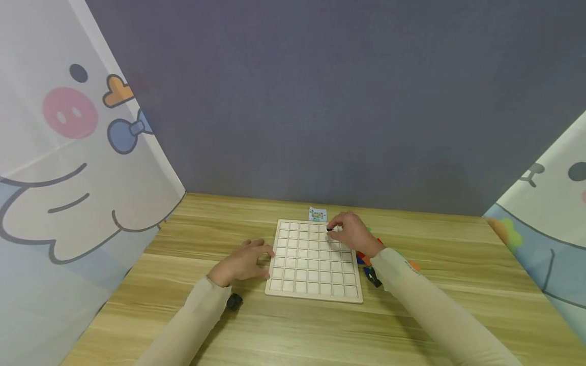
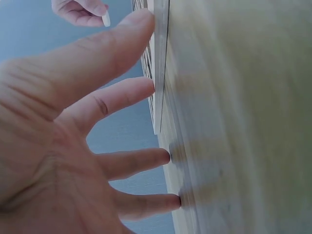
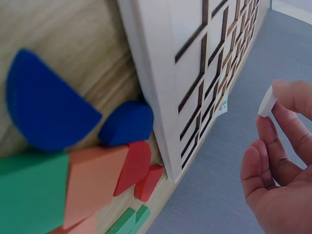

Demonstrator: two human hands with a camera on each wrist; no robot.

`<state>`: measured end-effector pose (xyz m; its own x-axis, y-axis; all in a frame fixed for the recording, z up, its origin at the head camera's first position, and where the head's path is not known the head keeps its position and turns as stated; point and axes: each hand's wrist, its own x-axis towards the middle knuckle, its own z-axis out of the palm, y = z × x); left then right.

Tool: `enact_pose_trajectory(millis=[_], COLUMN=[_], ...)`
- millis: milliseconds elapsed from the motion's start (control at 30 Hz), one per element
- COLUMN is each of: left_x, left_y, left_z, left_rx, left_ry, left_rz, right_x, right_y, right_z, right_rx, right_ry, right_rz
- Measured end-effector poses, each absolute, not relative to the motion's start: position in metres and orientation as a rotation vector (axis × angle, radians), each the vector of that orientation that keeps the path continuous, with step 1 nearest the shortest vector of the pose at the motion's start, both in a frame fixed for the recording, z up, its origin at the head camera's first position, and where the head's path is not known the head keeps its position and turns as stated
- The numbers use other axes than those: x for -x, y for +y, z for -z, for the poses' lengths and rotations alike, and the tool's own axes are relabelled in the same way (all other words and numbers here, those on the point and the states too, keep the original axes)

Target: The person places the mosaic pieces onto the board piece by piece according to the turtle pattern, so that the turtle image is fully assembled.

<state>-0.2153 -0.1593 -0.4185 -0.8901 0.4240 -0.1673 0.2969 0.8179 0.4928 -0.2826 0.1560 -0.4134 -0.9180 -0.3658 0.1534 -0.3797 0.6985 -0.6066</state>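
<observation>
A pale wooden board (image 1: 313, 260) with a grid of square recesses lies flat on the table. My left hand (image 1: 247, 260) is at its left side, fingers spread; in the left wrist view the thumb and index fingertips touch the board's edge (image 2: 158, 73), while two other fingertips rest on the tabletop. Over the board's far right part, my right hand (image 1: 351, 233) pinches a small, thin white piece (image 3: 267, 102) between thumb and fingers. That piece is held above the board, apart from it. Its full outline cannot be made out.
Right of the board lie flat coloured pieces: a blue half-round (image 3: 48, 102), a smaller blue one (image 3: 127, 124), and green (image 3: 34, 190), orange (image 3: 92, 170) and red (image 3: 134, 163) ones. My right forearm partly covers them. A printed card (image 1: 318, 214) lies beyond the board, before a grey partition (image 1: 320, 112).
</observation>
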Motion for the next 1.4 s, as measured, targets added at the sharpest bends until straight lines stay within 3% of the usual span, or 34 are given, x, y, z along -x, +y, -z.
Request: enact_pose_trajectory(millis=[967,1400], left_x=[0.216,0.216], left_y=[-0.160,-0.159], left_z=[0.422,0.422], left_rx=[-0.510,-0.518], left_ry=[2.731,2.721], left_rz=[-0.654,-0.666], right_x=[0.284,0.288], right_y=[0.156,0.127], right_z=[0.415,0.415], right_rx=[-0.608,-0.688], right_ry=[-2.893,-2.911], right_rz=[-0.996,-1.037])
